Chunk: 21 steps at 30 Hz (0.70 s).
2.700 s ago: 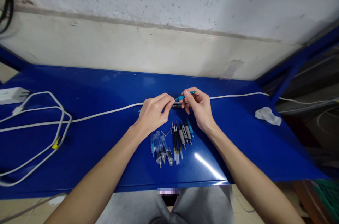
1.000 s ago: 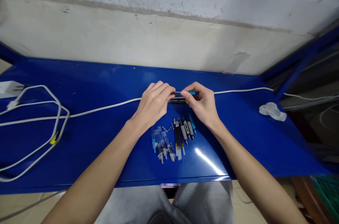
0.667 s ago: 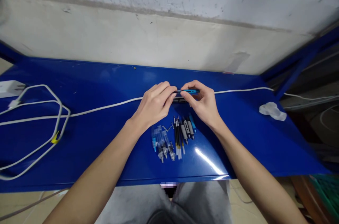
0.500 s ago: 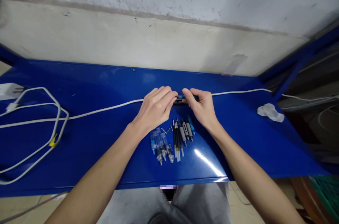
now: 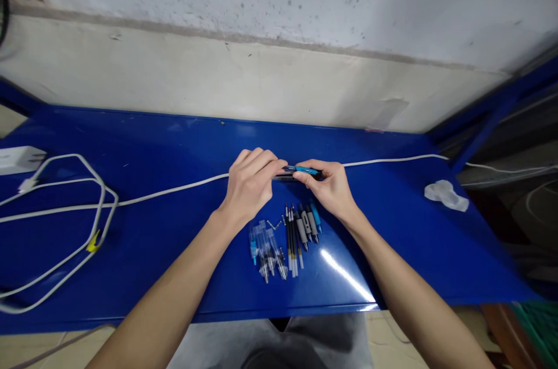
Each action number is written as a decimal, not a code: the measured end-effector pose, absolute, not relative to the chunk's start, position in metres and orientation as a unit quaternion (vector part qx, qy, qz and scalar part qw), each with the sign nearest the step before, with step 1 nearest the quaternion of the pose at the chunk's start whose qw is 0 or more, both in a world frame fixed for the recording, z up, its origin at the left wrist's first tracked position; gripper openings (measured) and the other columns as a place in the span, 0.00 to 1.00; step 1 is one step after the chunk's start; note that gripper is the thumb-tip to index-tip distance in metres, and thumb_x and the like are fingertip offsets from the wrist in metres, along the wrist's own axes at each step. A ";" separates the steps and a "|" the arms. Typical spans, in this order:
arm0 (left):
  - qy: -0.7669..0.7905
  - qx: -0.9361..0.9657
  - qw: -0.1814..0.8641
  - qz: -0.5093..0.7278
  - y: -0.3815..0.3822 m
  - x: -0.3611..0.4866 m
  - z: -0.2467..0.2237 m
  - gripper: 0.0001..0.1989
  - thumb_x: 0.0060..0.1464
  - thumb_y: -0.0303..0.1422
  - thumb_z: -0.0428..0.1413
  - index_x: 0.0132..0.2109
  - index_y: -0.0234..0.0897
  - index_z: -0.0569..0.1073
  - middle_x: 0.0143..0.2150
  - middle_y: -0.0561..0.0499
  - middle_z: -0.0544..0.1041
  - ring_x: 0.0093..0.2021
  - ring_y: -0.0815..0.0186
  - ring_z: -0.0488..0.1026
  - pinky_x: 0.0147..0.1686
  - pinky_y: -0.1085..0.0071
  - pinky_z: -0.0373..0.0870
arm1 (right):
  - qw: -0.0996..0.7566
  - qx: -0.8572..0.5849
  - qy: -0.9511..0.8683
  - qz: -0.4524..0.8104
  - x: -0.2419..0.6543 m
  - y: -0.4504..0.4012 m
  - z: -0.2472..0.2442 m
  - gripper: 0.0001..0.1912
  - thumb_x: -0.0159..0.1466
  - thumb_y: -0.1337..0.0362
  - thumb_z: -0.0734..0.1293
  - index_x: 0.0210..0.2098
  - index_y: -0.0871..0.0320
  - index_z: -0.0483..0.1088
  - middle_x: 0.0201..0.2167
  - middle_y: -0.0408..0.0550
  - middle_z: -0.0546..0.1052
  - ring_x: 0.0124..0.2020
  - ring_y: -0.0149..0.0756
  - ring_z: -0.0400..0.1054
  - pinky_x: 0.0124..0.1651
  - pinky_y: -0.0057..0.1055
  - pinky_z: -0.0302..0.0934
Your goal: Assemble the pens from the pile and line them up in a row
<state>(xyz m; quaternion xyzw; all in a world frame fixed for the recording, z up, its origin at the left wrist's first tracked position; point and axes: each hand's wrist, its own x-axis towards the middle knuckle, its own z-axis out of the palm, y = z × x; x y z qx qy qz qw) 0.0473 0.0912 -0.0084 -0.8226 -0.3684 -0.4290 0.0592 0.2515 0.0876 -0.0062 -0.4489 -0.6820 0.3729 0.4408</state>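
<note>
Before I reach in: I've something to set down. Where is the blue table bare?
Bare: between the right forearm and the white wad; also between the left forearm and the looped cable, nearer than the straight cable. Crowded: between the forearms, with clear barrels, refills and grey grips.

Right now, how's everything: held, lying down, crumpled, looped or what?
Blue pen: held sideways
Left hand: closed at the pen's end
Right hand: gripping the pen
Refills: lying side by side
Grips: lying together
Clear barrels: lying bunched
Long cable: stretched out
Other cable: looped
White adapter: lying down
White scrap: crumpled
</note>
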 end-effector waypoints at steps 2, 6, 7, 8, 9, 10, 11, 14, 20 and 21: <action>-0.370 -0.822 0.057 -0.430 0.091 0.048 -0.008 0.10 0.69 0.26 0.50 0.43 0.38 0.77 0.36 0.51 0.80 0.35 0.64 0.70 0.36 0.63 0.60 | 0.427 -0.450 -0.684 0.382 0.253 0.088 -0.005 0.16 0.63 0.50 0.74 0.38 0.56 0.82 0.29 0.45 0.81 0.27 0.33 0.69 0.31 0.30 0.61; -0.366 -0.821 0.057 -0.434 0.091 0.049 -0.006 0.09 0.69 0.26 0.51 0.42 0.38 0.76 0.35 0.51 0.79 0.35 0.64 0.69 0.36 0.63 0.60 | 0.414 -0.450 -0.704 0.360 0.254 0.087 -0.002 0.14 0.64 0.51 0.73 0.37 0.56 0.82 0.30 0.45 0.81 0.30 0.34 0.69 0.32 0.30 0.60; -0.367 -0.822 0.055 -0.432 0.091 0.049 -0.005 0.09 0.69 0.26 0.51 0.42 0.38 0.76 0.35 0.51 0.79 0.35 0.64 0.69 0.36 0.63 0.60 | 0.413 -0.451 -0.708 0.354 0.254 0.086 -0.001 0.14 0.64 0.51 0.73 0.36 0.56 0.83 0.31 0.45 0.81 0.30 0.34 0.69 0.32 0.30 0.60; -0.369 -0.823 0.052 -0.428 0.090 0.049 -0.005 0.10 0.69 0.26 0.50 0.42 0.38 0.76 0.35 0.51 0.79 0.35 0.63 0.69 0.36 0.62 0.60 | 0.410 -0.451 -0.712 0.348 0.254 0.085 -0.001 0.14 0.65 0.51 0.72 0.36 0.56 0.83 0.30 0.44 0.81 0.30 0.34 0.68 0.32 0.30 0.60; -0.372 -0.824 0.048 -0.425 0.090 0.049 -0.005 0.10 0.70 0.26 0.50 0.42 0.38 0.75 0.35 0.51 0.79 0.35 0.63 0.68 0.37 0.62 0.60 | 0.407 -0.453 -0.715 0.343 0.253 0.085 0.000 0.14 0.65 0.51 0.72 0.36 0.56 0.83 0.30 0.44 0.80 0.29 0.33 0.67 0.31 0.29 0.59; -0.373 -0.825 0.045 -0.422 0.090 0.049 -0.004 0.11 0.70 0.26 0.49 0.42 0.38 0.75 0.35 0.51 0.78 0.35 0.63 0.68 0.37 0.62 0.61 | 0.403 -0.454 -0.719 0.339 0.253 0.084 0.000 0.15 0.66 0.51 0.71 0.36 0.56 0.83 0.29 0.44 0.80 0.28 0.32 0.66 0.31 0.29 0.58; -0.374 -0.825 0.044 -0.421 0.090 0.049 -0.004 0.11 0.70 0.26 0.49 0.42 0.39 0.75 0.35 0.51 0.78 0.35 0.63 0.68 0.37 0.62 0.61 | 0.397 -0.454 -0.724 0.335 0.253 0.084 0.001 0.15 0.67 0.51 0.71 0.36 0.56 0.82 0.28 0.43 0.79 0.28 0.31 0.65 0.30 0.29 0.57; -0.370 -0.825 0.049 -0.423 0.089 0.049 -0.004 0.11 0.70 0.25 0.48 0.41 0.38 0.75 0.35 0.51 0.78 0.35 0.63 0.68 0.38 0.62 0.60 | 0.379 -0.450 -0.743 0.320 0.253 0.084 0.003 0.17 0.68 0.51 0.69 0.37 0.57 0.82 0.27 0.43 0.77 0.26 0.29 0.61 0.29 0.28 0.53; -0.361 -0.828 0.062 -0.425 0.090 0.049 -0.003 0.11 0.69 0.24 0.49 0.41 0.38 0.74 0.34 0.50 0.77 0.35 0.63 0.66 0.37 0.63 0.59 | 0.380 -0.445 -0.762 0.277 0.253 0.083 0.001 0.18 0.70 0.51 0.67 0.36 0.58 0.80 0.25 0.41 0.74 0.24 0.28 0.59 0.29 0.28 0.52; -0.357 -0.830 0.064 -0.424 0.090 0.049 -0.003 0.10 0.69 0.24 0.49 0.42 0.37 0.74 0.35 0.50 0.76 0.35 0.63 0.66 0.36 0.63 0.59 | 0.385 -0.443 -0.767 0.261 0.252 0.083 0.001 0.18 0.71 0.51 0.67 0.36 0.59 0.80 0.25 0.41 0.75 0.25 0.28 0.60 0.30 0.28 0.53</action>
